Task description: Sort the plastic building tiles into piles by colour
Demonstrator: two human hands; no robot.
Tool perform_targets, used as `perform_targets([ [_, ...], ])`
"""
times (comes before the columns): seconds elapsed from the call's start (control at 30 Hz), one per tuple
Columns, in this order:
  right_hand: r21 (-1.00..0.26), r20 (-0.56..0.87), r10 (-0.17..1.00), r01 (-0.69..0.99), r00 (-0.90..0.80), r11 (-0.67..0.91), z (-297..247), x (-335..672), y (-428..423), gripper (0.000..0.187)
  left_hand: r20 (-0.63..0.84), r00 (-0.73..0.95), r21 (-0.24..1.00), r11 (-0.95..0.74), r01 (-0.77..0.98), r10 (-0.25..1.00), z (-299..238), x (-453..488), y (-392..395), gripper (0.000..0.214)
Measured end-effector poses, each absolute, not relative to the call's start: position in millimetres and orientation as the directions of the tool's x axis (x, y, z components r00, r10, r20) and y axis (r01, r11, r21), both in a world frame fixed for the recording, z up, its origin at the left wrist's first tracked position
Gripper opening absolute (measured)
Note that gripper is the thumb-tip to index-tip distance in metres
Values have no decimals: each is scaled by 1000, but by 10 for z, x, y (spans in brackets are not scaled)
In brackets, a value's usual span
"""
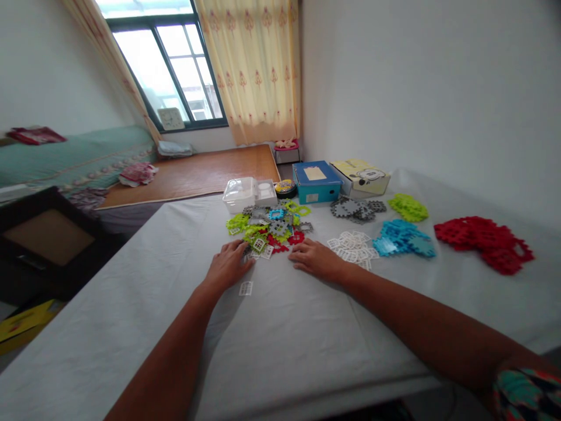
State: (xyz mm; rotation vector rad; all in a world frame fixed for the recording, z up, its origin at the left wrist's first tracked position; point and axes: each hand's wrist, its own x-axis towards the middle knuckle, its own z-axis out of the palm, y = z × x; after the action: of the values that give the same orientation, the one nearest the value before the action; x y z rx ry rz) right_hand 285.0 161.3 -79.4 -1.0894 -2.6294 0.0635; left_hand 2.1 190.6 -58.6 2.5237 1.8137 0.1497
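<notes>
A mixed pile of plastic building pieces (258,219), green, grey, red, blue and white, lies in the middle of the table. At its near left edge rests my left hand (228,266), fingers apart, touching or close to the outer pieces. My right hand (318,260) lies on the cloth by the near right edge, fingers stretched toward a red piece (297,237), nothing visibly held. A single white window-shaped piece (246,288) lies just below my left hand. Right of my right hand is a heap of white window pieces (354,248).
Sorted heaps continue rightward: blue pieces (401,238), grey pieces (355,209), green pieces (407,207) and red pieces (482,240). Behind stand a clear plastic container (239,196), a round tin (286,188), a blue box (316,182) and a yellow box (362,177). A white cloth covers the table (280,356).
</notes>
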Motion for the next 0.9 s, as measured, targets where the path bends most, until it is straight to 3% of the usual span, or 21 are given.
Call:
perform_targets([
  [0.37, -312, 148, 729, 668, -669, 676, -603, 3089, 1552, 21, 63, 324, 91, -328, 940, 944, -554, 20, 1884, 50],
  [0.57, -187, 174, 789, 767, -589, 614, -597, 3025, 1520, 28, 64, 329, 87, -333, 939, 942, -570, 9, 1887, 50],
  [0.8, -103, 159, 944, 946, -289, 307, -511, 3380, 1638, 22, 99, 317, 97, -326, 940, 943, -521, 32, 1866, 47],
  [0.9, -93, 218, 932, 944, -290, 315, -495, 3440, 1643, 26, 93, 364, 124, -374, 919, 927, -415, -12, 1859, 38],
])
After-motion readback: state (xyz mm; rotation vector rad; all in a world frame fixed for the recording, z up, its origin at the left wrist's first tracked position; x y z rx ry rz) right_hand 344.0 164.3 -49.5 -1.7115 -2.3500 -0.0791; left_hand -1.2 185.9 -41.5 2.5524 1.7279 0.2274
